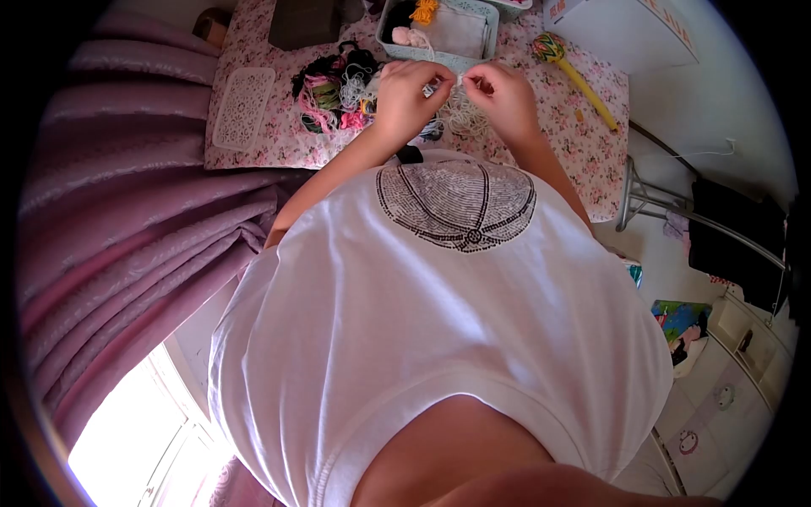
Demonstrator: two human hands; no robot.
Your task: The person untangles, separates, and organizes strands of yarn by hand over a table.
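Both hands are raised over the front part of the flowered table, close together, with pale thread between them. My left hand [411, 97] is closed in a pinch on the white thread [459, 80]. My right hand [504, 97] pinches the same thread a short way to the right. Below and between the hands lies a loose heap of cream yarn [465, 117]. A tangle of black, pink, green and grey yarn [331, 91] lies just left of my left hand. The exact fingertip contact is small and hard to make out.
A pale blue basket [460, 62] with yarn and cloth stands behind the hands. The flowered table [596, 160] also bears a white lace-patterned tray [244, 108], a dark box [302, 24], a yellow-handled stick [587, 91] and a white carton [621, 34]. Purple curtains [127, 169] hang at left.
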